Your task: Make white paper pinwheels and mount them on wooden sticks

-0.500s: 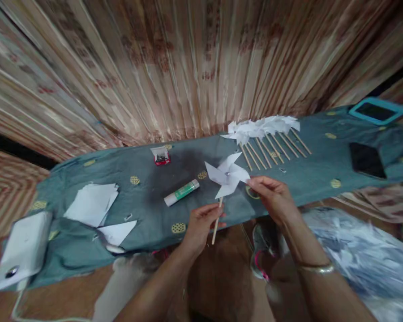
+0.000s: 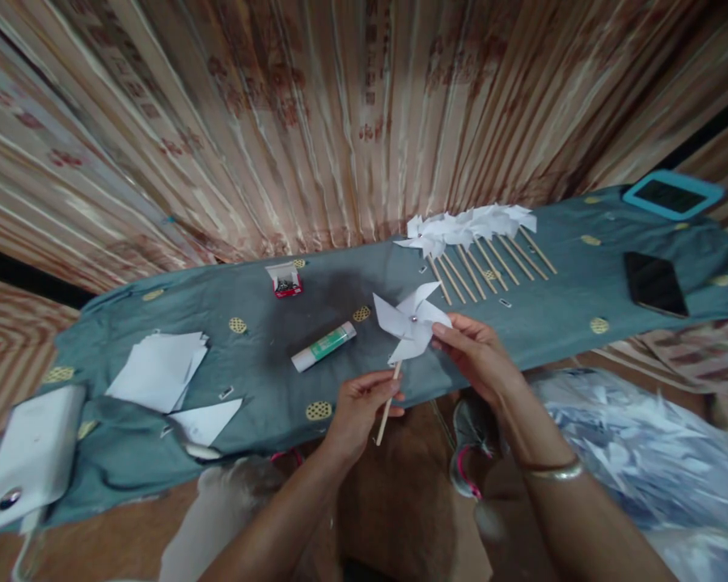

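Observation:
A white paper pinwheel (image 2: pixel 411 322) on a thin wooden stick (image 2: pixel 384 420) is held up over the table's front edge. My left hand (image 2: pixel 364 408) pinches the stick just below the paper blades. With thumb and fingers, my right hand (image 2: pixel 476 352) grips the blade on the pinwheel's right side. A small shiny pin shows at the centre of the blades. Just left of the pinwheel lies a glue stick (image 2: pixel 323 347) with a green label. Behind it, several finished pinwheels (image 2: pixel 470 229) lie in an overlapping row, their sticks pointing toward me.
On the green cloth (image 2: pixel 260 372) sit a red box of pins (image 2: pixel 287 281), a stack of white paper (image 2: pixel 158 370), a folded paper triangle (image 2: pixel 209 420), a white device (image 2: pixel 31 453), a dark phone (image 2: pixel 655 283) and a blue-framed device (image 2: pixel 673 195). A plastic bag of pinwheels (image 2: pixel 637 453) stands at right.
My right hand has shifted slightly left, further over the pinwheel's right blade, and the blades have turned a little. The left hand keeps its pinch on the stick. The view has moved slightly.

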The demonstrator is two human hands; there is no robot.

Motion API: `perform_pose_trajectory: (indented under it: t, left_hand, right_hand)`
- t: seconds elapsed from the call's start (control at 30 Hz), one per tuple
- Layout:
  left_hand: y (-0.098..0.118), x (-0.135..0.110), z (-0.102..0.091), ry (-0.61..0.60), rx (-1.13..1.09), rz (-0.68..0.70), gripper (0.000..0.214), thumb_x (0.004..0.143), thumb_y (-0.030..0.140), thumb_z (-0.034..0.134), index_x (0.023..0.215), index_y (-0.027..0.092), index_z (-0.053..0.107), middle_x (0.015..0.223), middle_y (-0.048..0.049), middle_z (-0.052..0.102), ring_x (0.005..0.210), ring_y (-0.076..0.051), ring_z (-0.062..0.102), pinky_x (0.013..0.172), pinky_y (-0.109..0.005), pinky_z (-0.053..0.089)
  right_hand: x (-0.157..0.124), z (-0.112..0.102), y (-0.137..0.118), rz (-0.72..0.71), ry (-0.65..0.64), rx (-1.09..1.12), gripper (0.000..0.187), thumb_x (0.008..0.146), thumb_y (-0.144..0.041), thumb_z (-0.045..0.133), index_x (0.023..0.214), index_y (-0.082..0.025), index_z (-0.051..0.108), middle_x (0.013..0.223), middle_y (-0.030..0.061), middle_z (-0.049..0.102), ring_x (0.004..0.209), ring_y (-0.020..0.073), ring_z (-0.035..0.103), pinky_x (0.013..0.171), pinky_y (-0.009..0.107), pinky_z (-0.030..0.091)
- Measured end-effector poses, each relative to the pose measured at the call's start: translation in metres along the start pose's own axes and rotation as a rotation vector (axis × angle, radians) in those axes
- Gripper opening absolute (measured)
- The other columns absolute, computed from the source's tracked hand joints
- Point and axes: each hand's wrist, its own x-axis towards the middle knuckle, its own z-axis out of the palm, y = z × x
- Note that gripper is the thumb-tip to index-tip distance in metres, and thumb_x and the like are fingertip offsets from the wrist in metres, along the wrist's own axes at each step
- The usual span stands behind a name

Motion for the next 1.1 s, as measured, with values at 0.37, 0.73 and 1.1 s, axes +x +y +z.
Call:
perform_pose_trajectory:
  t: [0.37, 0.73, 1.1]
  left_hand:
    - [0.001, -0.001, -0.005, -0.008, 0.075, 0.038, 0.031, 0.049, 0.034, 0.085, 0.070, 0.013, 0.076, 0.052, -0.0012, 0.063, 0.045, -0.007, 0.051, 0.041, -0.018, 0.040]
    - [0.000, 0.007, -0.024, 0.004, 0.173, 0.094, 0.034, 0.057, 0.040, 0.079, 0.076, 0.012, 0.075, 0.043, 0.0030, 0.051, 0.039, -0.005, 0.037, 0.039, -0.019, 0.022]
    - [0.015, 0.012, -0.046, 0.070, 0.435, 0.341, 0.019, 0.065, 0.035, 0.072, 0.071, 0.018, 0.076, 0.047, 0.0041, 0.048, 0.044, -0.008, 0.038, 0.043, -0.021, 0.026]
  right_hand:
    - [0.001, 0.014, 0.001, 0.090, -0.020, 0.130, 0.029, 0.049, -0.027, 0.088, 0.074, -0.019, 0.075, 0.071, 0.0006, 0.075, 0.064, 0.0147, 0.066, 0.067, 0.025, 0.050]
    - [0.003, 0.019, 0.009, 0.129, -0.048, 0.121, 0.027, 0.053, -0.028, 0.086, 0.075, -0.017, 0.075, 0.072, 0.0035, 0.076, 0.066, 0.0189, 0.069, 0.069, 0.031, 0.055]
    - [0.002, 0.041, 0.022, 0.172, -0.077, 0.249, 0.018, 0.059, -0.023, 0.082, 0.075, -0.019, 0.074, 0.079, 0.0040, 0.076, 0.084, 0.0235, 0.071, 0.077, 0.033, 0.055]
